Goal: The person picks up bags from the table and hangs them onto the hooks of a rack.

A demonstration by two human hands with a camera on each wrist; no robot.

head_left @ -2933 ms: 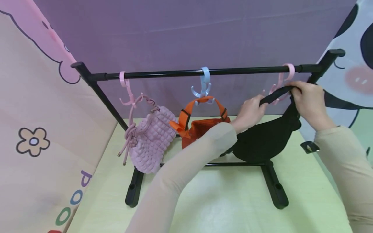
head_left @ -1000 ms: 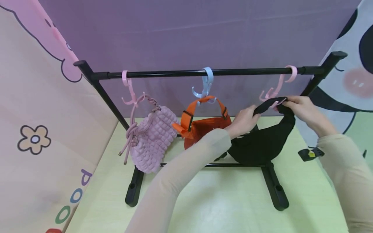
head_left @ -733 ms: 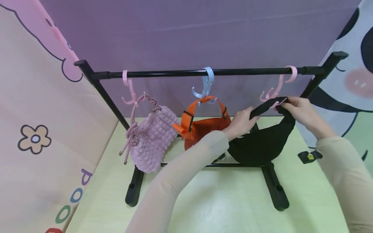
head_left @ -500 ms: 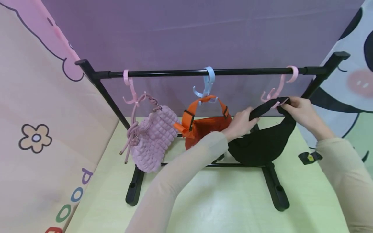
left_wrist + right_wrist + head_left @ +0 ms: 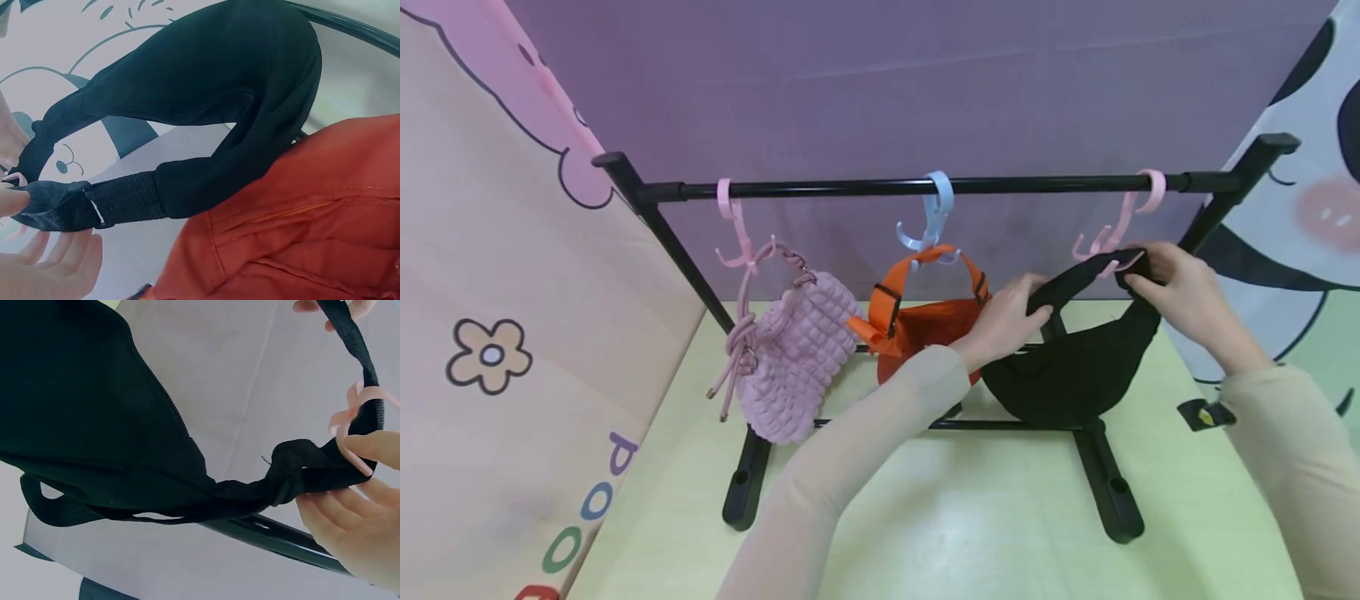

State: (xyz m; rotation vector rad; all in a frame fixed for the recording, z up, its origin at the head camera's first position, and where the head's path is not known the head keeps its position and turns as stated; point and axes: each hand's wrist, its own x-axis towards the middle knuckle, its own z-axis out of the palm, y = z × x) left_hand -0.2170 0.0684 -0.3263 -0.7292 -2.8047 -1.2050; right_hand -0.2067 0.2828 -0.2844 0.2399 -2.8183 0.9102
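A black waist bag point(image 5: 1067, 375) hangs from the right pink hook point(image 5: 1123, 217), its strap looped over the hook's lower prong. My left hand point(image 5: 1003, 321) holds the left part of the strap; in the left wrist view the thumb lies over the webbing point(image 5: 128, 199) and the fingers point(image 5: 81, 253) under it. With my right hand point(image 5: 1187, 292) I grip the strap right at the prong. The right wrist view shows my right thumb point(image 5: 375, 449) beside the pink prong and the fingers point(image 5: 331, 515) beneath the black strap.
On the black rack's bar point(image 5: 835, 189), a lilac puffy bag point(image 5: 797, 358) hangs from the left pink hook point(image 5: 735, 221). An orange bag point(image 5: 925, 325) hangs from the blue hook point(image 5: 936, 208), close behind my left forearm. The rack's feet point(image 5: 1108, 492) stand on a pale green table point(image 5: 985, 517).
The strap and right hand came down, and the strap now lies over the right hook's lower prong. Lately the left hand has shifted slightly left and the right hand's grip has shifted a little.
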